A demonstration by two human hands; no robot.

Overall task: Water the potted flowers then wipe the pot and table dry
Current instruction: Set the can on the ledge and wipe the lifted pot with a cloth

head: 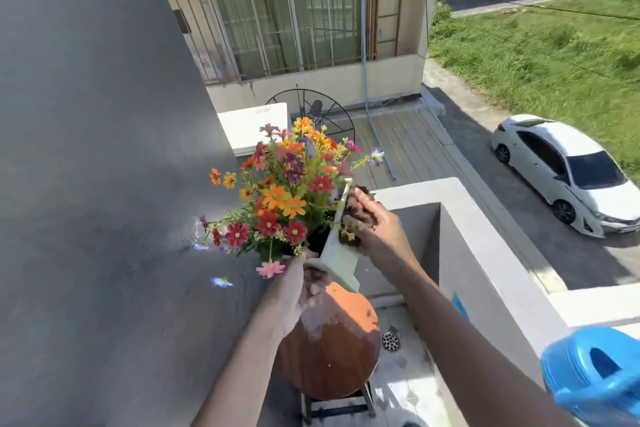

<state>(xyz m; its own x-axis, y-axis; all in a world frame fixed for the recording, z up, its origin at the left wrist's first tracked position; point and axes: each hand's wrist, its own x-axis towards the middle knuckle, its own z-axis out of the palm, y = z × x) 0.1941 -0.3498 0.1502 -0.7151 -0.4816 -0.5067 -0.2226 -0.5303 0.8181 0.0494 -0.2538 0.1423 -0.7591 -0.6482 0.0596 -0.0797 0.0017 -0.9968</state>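
Observation:
A pale square pot (341, 253) full of red, orange and purple flowers (284, 191) is lifted and tilted to the left above a small round wooden table (332, 354). My left hand (298, 291) grips the pot's lower corner from below. My right hand (370, 222) presses a brown cloth (360, 210) against the pot's right side. Light wet patches show on the tabletop's near-left part.
A blue watering can (592, 374) stands on the white balcony parapet (485, 236) at lower right. A grey wall (97, 149) fills the left. A floor drain (390, 340) lies beside the table. Beyond the parapet are a roof, a road and a white car (568, 173).

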